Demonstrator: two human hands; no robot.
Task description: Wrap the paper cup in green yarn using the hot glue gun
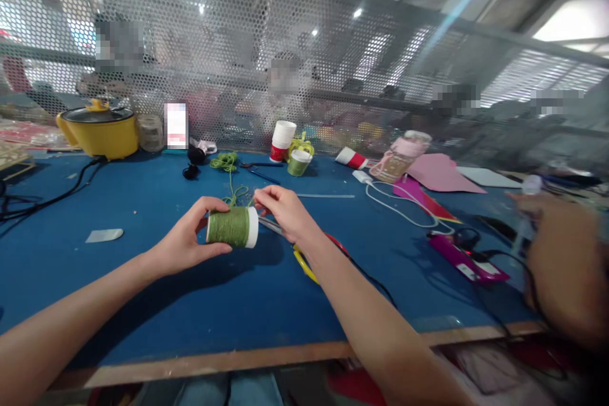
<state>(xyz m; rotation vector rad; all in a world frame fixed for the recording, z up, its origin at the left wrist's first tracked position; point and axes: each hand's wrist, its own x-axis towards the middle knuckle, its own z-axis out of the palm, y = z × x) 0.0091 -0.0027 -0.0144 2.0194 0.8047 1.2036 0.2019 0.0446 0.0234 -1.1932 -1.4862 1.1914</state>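
My left hand [190, 235] grips a paper cup [232, 227] lying on its side in the air, its wall wound with green yarn and its white rim facing right. Beside that rim, my right hand [280, 206] is closed in a pinch on the green yarn strand. The strand runs back over the table to a loose heap of green yarn [224, 161]. Scissors [307, 263] with yellow and red handles lie beneath my right hand and forearm, partly hidden by them.
A yellow electric pot [105, 133], stacked paper cups [282, 136] and a yarn-wrapped cup [299, 163] stand along the mesh screen. To the right lie a tipped cup [353, 157], a white cable [404, 210] and a purple power strip [464, 259]. Another person's blurred arm [568, 254] reaches in there.
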